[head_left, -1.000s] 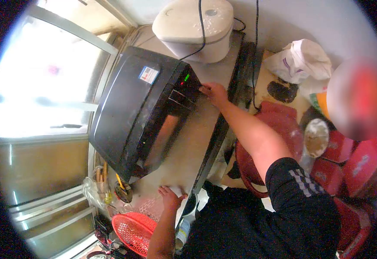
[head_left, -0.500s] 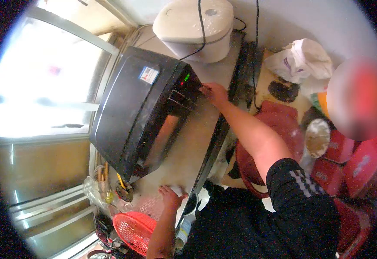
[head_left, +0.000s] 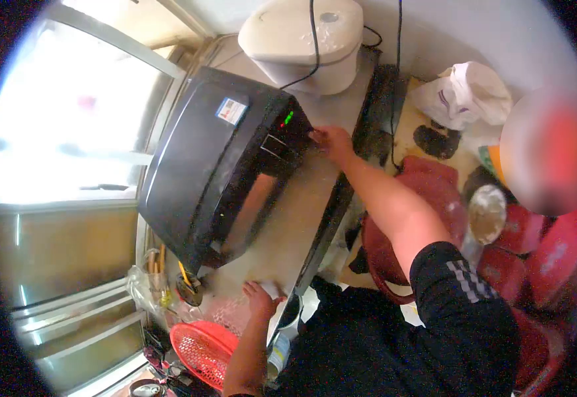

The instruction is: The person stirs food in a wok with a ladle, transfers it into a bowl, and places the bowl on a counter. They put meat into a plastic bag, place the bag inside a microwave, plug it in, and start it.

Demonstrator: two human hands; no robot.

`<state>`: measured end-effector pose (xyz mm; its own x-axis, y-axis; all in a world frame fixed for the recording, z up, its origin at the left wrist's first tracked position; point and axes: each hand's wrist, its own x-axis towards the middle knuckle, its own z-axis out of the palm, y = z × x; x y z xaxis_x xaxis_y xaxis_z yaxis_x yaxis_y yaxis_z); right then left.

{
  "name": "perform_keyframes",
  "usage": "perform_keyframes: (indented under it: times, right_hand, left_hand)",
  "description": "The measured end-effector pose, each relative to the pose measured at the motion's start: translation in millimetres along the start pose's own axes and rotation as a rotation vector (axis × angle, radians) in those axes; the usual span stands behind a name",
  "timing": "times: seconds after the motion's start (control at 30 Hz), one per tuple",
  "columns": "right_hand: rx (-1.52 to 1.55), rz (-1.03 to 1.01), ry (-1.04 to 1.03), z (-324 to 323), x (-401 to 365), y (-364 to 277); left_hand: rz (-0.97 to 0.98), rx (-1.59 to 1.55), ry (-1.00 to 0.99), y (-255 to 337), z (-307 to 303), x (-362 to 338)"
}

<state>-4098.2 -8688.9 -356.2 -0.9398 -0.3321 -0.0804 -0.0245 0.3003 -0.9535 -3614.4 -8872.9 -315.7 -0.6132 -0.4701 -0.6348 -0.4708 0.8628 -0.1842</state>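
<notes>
A large black appliance (head_left: 215, 169) with a dark glossy front stands on the metal counter (head_left: 301, 228). Green and red lights glow on its front panel (head_left: 288, 119). My right hand (head_left: 333, 144) reaches to the front corner beside these lights, its fingertips touching that edge; the fingers are partly bent and nothing shows in them. Lower down, my left hand (head_left: 260, 299) rests at the counter with fingers spread and nothing in it. It is nearest to a red perforated plastic basket (head_left: 202, 351).
A white lidded container (head_left: 301, 43) stands behind the appliance, with black cables hanging nearby. By the window are a plastic bag (head_left: 144, 294) and some wooden-handled tools (head_left: 156, 261). On the right sit a dark red tub (head_left: 427, 218), a white bag (head_left: 463, 96) and red packages (head_left: 556, 258).
The view has shifted slightly. My right hand stays at the appliance's front corner, and my left hand stays low by the basket with little movement.
</notes>
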Motion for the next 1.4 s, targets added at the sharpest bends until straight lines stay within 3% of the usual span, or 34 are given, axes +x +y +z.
perform_keyframes:
  times: [0.07,0.2,0.3,0.37,0.4,0.47,0.6,0.67,0.7,0.77,0.9,0.97,1.1,1.2,1.27,1.37,1.4]
  right_hand:
    - [-0.167,-0.181,0.087,-2.0,-0.2,-2.7]
    - [-0.021,-0.209,0.04,-4.5,-4.0,-18.5]
    - [-0.294,-0.211,0.087,-14.5,-8.0,-35.8]
    - [-0.059,0.063,-0.097,-19.9,-9.2,-45.0]
    - [-0.06,0.063,-0.096,-14.6,-5.7,-29.0]
    - [0.004,-0.196,0.148,0.4,-3.1,-12.8]
    - [-0.181,-0.143,0.084,-7.2,-7.2,-25.8]
    - [-0.264,-0.304,0.209,-3.5,-4.2,-9.6]
    - [-0.266,-0.302,0.209,-7.8,-6.1,-15.1]
    - [-0.086,0.017,-0.069,-16.7,-6.0,-29.0]
    - [-0.133,-0.059,0.017,-11.5,-8.8,-34.2]
    - [-0.167,-0.182,0.104,-5.9,-4.9,-19.7]
    - [0.072,0.033,0.028,-7.9,-11.2,-30.5]
    - [-0.083,-0.006,-0.014,0.7,-5.6,-6.5]
    - [-0.25,-0.19,0.179,10.0,-1.6,24.7]
    - [-0.36,-0.142,0.191,-12.9,-52.7,-25.0]
    - [-0.164,-0.114,0.134,-1.5,-67.4,0.6]
  left_hand:
    - [-0.004,0.021,-0.037,3.8,-9.1,-1.2]
    - [0.023,0.128,-0.104,10.4,-28.7,-4.0]
    - [0.005,0.063,-0.061,11.3,-24.4,-5.1]
    - [-0.005,0.033,-0.07,12.8,-29.6,-8.0]
    - [-0.022,0.003,-0.072,13.9,-33.1,-8.4]
    - [-0.001,0.02,-0.069,13.6,-34.7,-8.8]
    - [0.018,0.01,-0.096,19.7,-53.6,-15.0]
    - [0.018,-0.026,-0.094,12.9,-39.3,-9.4]
    - [0.019,-0.059,-0.09,10.4,-32.9,-6.5]
    - [0.006,-0.039,-0.074,10.2,-26.0,-4.0]
    - [-0.031,-0.102,-0.061,13.8,-38.1,-9.9]
    - [-0.018,-0.082,-0.023,2.4,-7.5,0.7]
    - [-0.029,-0.065,-0.05,3.3,-6.2,1.6]
    - [-0.013,-0.096,-0.043,7.1,-17.3,-4.1]
    - [-0.051,-0.094,-0.01,9.2,-15.0,-5.5]
    - [-0.038,-0.014,0.07,-10.7,33.9,15.9]
    - [0.012,0.078,0.114,-14.4,51.2,22.0]
